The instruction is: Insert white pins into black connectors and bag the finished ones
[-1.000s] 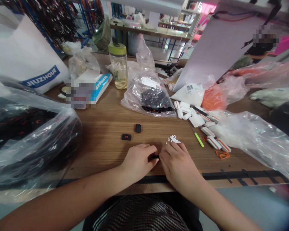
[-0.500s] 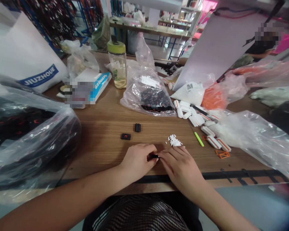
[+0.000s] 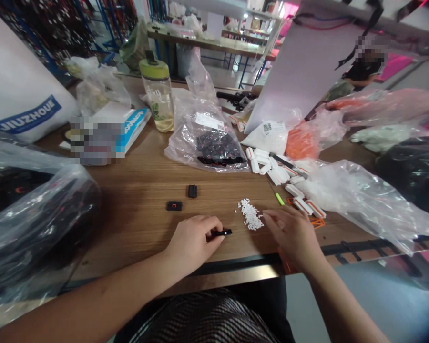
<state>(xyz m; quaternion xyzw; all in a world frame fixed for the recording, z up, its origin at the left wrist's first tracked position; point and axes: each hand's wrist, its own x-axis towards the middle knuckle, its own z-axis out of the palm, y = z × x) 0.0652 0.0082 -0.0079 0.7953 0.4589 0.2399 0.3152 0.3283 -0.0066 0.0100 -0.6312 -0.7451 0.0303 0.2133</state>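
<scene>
My left hand (image 3: 194, 239) is closed, thumb and fingers pinching a small black plastic connector housing (image 3: 226, 233) just above the wooden table; a small white spot shows on its near side. My right hand (image 3: 292, 233) hovers at the right side of a pile of small white plastic pieces (image 3: 250, 214), its fingers loosely stretched and apart, with nothing visible in them. Two more black connector housings lie to the left, one with an orange-red insert (image 3: 174, 206) and another plain black one (image 3: 192, 191). Part of the green-handled tool (image 3: 279, 198) shows beyond my right hand.
Several white blocks with orange strips (image 3: 279, 174) and a clear plastic bag (image 3: 357, 190) lie at right. A bag of black parts (image 3: 214, 143) and a green-lidded bottle (image 3: 157, 95) stand behind. A large bag (image 3: 39, 209) fills the left side. The table edge (image 3: 243, 263) runs close by.
My right hand has left the black connector housing and moved right, past the white pieces, covering part of the green-handled tool. My left hand keeps hold of the housing. The view has shifted rightward.
</scene>
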